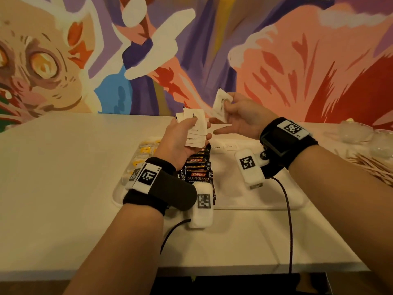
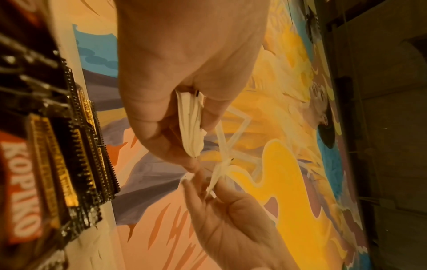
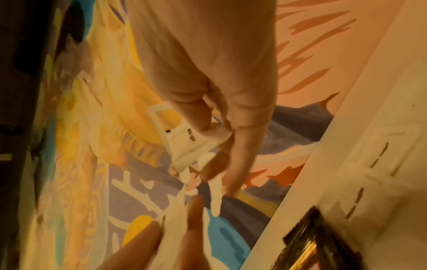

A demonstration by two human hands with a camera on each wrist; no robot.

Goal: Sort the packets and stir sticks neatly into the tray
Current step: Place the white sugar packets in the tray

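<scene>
Fingers (image 1: 191, 121) of the left hand (image 1: 180, 141) are clamping a fanned stack of white packets (image 1: 194, 128) above the tray (image 1: 244, 201); the right hand (image 1: 240, 120) is pinching one more white packet (image 1: 221, 105) between thumb and fingertips, just beside the stack and apart from it. To do this step well, the single packet is best being slid in flat, print facing the same way, edges squared against the rest, before the stack goes down into the bare stretch of the tray right of the row of black coffee packets (image 1: 197, 167); yellow packets (image 1: 144, 150) are lying at the tray's left. A loose grip risks the fan slipping apart. Stir sticks (image 1: 370, 167) are lying in a heap on the surface (image 1: 63, 188) at the right, not yet sorted.
</scene>
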